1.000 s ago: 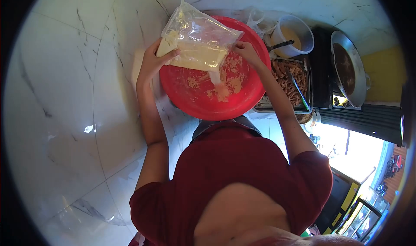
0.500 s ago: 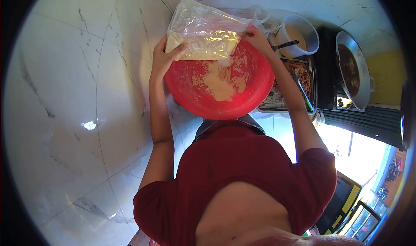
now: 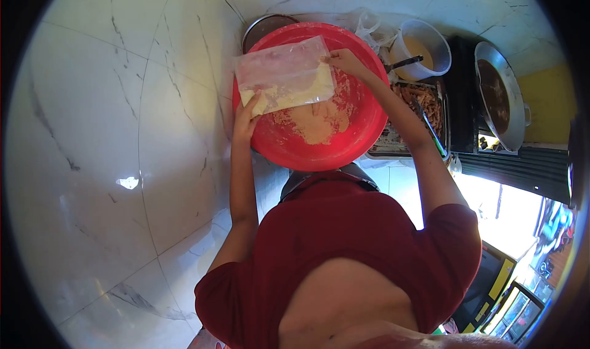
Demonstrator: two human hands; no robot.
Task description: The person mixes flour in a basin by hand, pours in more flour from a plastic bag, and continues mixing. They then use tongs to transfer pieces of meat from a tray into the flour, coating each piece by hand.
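A clear plastic bag (image 3: 284, 72) with pale yellowish powder along its lower side is stretched between my two hands. My left hand (image 3: 247, 116) grips its lower left corner, thumb on the near face. At the upper right edge, my right hand (image 3: 345, 60) pinches the bag. Beneath it stands a wide red basin (image 3: 307, 157), with the bag tilted over its far left part. A patch of light tan powder (image 3: 314, 126) lies on the basin's bottom, partly covered by the bag.
Right of the basin are a white tub (image 3: 437, 47) of pale liquid with a dark handle, a tray (image 3: 393, 145) of brown fried pieces with tongs, and a pan (image 3: 496, 97) of dark liquid on a stove. A crumpled plastic bag (image 3: 370, 30) lies behind. A tiled wall (image 3: 166, 134) rises at left.
The bag has come down and nearer over the basin, now flatter and tilted. My left hand moved down and right; my right hand shifted slightly left and down. A round rim behind the basin shows now.
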